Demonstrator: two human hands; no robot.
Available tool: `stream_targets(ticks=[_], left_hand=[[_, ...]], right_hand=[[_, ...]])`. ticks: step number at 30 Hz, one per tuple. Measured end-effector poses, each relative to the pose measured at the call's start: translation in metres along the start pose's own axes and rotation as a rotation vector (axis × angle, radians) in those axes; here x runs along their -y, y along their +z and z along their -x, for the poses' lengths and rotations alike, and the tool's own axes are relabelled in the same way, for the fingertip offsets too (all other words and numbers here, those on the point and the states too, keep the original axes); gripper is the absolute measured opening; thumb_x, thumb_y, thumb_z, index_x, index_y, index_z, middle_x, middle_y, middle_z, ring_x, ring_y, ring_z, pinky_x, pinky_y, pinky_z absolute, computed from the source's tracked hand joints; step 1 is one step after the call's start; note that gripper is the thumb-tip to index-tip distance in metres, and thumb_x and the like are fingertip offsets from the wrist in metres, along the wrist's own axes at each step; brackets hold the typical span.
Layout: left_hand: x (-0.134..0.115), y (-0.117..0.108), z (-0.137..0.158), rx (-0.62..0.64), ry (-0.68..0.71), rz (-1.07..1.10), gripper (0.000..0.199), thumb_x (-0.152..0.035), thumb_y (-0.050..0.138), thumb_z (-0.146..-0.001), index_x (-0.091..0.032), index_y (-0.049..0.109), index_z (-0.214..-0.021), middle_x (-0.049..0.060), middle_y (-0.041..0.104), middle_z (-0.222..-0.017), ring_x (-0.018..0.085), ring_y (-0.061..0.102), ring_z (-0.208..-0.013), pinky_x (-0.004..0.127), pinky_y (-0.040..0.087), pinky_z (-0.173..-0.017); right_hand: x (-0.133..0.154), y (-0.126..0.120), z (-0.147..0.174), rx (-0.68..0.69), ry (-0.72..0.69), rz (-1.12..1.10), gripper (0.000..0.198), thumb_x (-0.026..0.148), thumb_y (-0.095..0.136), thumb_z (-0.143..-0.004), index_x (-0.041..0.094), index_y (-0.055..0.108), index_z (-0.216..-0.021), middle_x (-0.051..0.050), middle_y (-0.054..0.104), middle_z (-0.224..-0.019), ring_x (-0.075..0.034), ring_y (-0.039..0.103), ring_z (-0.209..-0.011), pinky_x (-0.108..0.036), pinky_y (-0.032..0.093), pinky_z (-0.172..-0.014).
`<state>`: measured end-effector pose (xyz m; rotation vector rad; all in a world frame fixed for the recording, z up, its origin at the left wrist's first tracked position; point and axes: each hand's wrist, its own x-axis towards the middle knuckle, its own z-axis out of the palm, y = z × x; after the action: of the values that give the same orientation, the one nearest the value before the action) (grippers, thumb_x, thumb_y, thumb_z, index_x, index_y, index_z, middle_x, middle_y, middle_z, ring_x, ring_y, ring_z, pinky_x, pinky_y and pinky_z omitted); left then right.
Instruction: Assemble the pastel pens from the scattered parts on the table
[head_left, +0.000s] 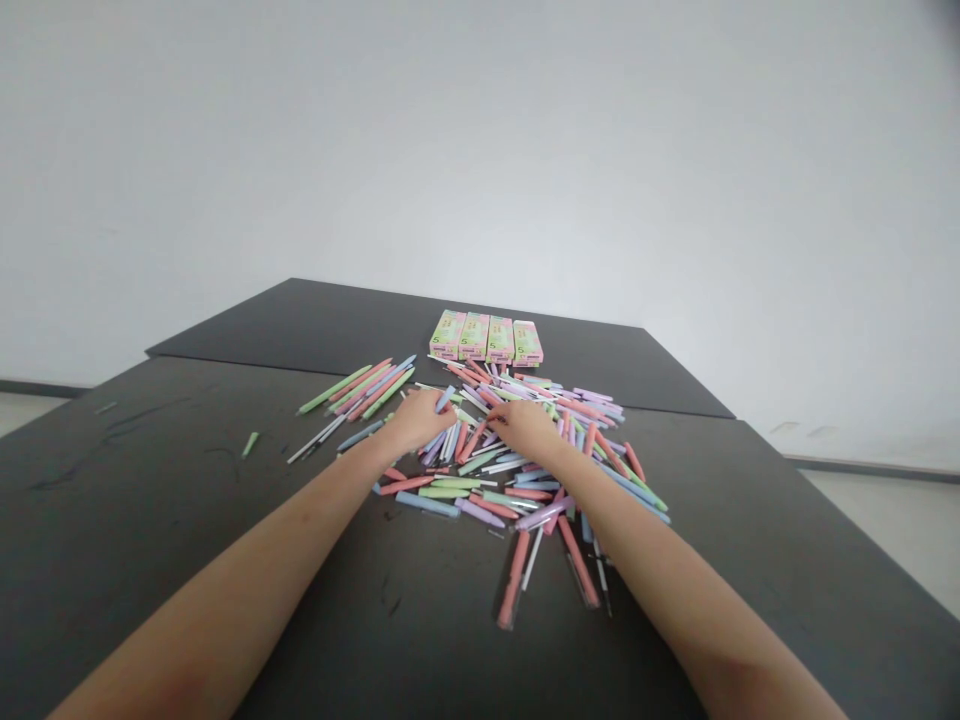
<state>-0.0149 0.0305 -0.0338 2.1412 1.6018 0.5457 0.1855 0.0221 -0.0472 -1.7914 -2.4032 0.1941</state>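
My left hand (420,420) is closed around a blue pen barrel (445,399), which sticks up between thumb and fingers. Close by on the right, my right hand (525,425) has its fingertips pinched together low over the pile; whatever they grip is too small to make out. Beneath and around both hands spreads a heap of pen parts in red, green, blue and purple, such as a purple barrel (480,513) and a red barrel (514,580). Thin white refills lie mixed among them. Left of my left hand rests a row of pens (367,385), side by side.
Several pink-and-green boxes (473,337) stand in a row behind the heap. A few refills (319,438) lie beside the pen row, and a small green piece (250,444) lies farther left. The dark table (150,520) has a seam behind the heap, with a pale wall beyond.
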Motion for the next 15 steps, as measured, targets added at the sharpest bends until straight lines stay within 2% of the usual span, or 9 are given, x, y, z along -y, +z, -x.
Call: stream_targets(ticks=[7, 15], left_hand=[[0.006, 0.006, -0.002, -0.014, 0.011, -0.034, 0.016, -0.024, 0.052, -0.075, -0.016, 0.066, -0.075, 0.003, 0.062, -0.063, 0.019, 0.059, -0.064, 0.026, 0.036, -0.060], [0.006, 0.008, -0.001, -0.012, -0.005, -0.040, 0.017, -0.021, 0.052, -0.076, -0.015, 0.067, -0.082, 0.003, 0.064, -0.063, 0.019, 0.062, -0.063, 0.025, 0.041, -0.062]], right_hand=[[0.005, -0.003, -0.020, 0.054, 0.042, 0.095, 0.028, 0.034, 0.055, -0.083, 0.022, 0.075, -0.098, -0.011, 0.073, -0.102, -0.028, 0.066, -0.097, -0.033, 0.048, -0.077], [0.000, -0.010, -0.020, 0.145, 0.031, 0.090, 0.025, 0.031, 0.056, -0.080, 0.019, 0.076, -0.086, -0.011, 0.074, -0.094, -0.023, 0.066, -0.087, -0.029, 0.046, -0.075]])
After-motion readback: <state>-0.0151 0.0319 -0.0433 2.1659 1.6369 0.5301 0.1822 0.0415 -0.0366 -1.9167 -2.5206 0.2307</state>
